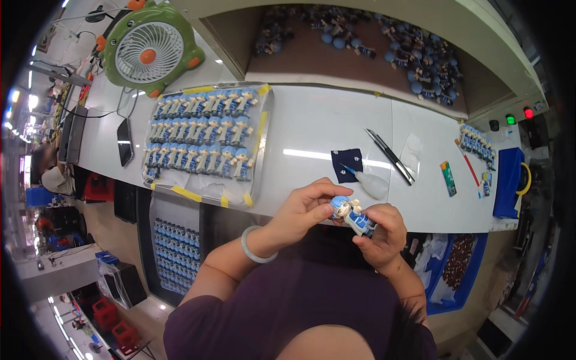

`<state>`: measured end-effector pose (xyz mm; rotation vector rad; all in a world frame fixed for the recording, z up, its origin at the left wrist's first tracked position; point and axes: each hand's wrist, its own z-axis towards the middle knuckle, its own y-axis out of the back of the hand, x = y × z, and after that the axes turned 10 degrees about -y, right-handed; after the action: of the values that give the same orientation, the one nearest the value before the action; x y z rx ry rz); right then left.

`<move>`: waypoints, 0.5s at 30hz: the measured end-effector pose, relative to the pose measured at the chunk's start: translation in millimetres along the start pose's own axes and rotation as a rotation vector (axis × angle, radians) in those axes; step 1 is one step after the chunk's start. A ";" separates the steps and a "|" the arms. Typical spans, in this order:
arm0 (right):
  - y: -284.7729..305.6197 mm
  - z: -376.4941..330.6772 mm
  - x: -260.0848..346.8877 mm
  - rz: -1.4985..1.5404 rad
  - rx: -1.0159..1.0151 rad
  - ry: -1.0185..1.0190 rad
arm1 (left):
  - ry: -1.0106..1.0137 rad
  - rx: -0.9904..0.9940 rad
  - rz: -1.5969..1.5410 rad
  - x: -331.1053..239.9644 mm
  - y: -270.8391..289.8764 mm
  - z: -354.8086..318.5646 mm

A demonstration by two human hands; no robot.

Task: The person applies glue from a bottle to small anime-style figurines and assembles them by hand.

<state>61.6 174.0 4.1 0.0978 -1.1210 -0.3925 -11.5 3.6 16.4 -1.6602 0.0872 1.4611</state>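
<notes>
Over the near edge of the white bench, both hands hold one small toy figurine (pixel 358 222) with a blue cap and a blue-and-white outfit. My left hand (pixel 306 207) pinches it at the head. Fingers of my right hand (pixel 384 231) wrap round its lower body, hiding part of the legs. Just beyond the hands lies a clear squeeze bottle (pixel 373 186) with a thin blue tip, which rests on a dark navy cloth (pixel 346 163). To the left, a clear tray (pixel 258 174) edged with yellow tape carries rows of similar figurines (pixel 204 132).
A green fan (pixel 149 51) and a phone (pixel 125 142) are at the left. Rightward lie black pens (pixel 390 156), a green packet (pixel 447 179), a red brush (pixel 468 162), more figurines (pixel 478 144) and a blue holder (pixel 509 183). Figurines fill a shelf (pixel 354 66) behind; another tray (pixel 177 255) sits below.
</notes>
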 end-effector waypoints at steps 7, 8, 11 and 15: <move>0.7 -4.9 -4.6 0.145 0.038 -0.022 | -0.134 -0.003 0.074 3.4 -1.1 -6.7; 0.3 -5.5 -5.2 0.147 0.041 -0.025 | -0.132 -0.007 0.073 2.8 -0.9 -7.2; -0.6 -6.2 -6.4 0.138 0.050 -0.020 | -0.131 -0.014 0.087 1.7 0.0 -6.8; -0.4 -4.6 -2.7 0.124 0.043 -0.023 | -0.060 -0.018 -0.016 4.9 2.9 -5.9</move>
<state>64.6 174.1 -0.3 0.0614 -1.1519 -0.2590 -7.2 0.4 10.1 -1.6266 0.0284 1.5023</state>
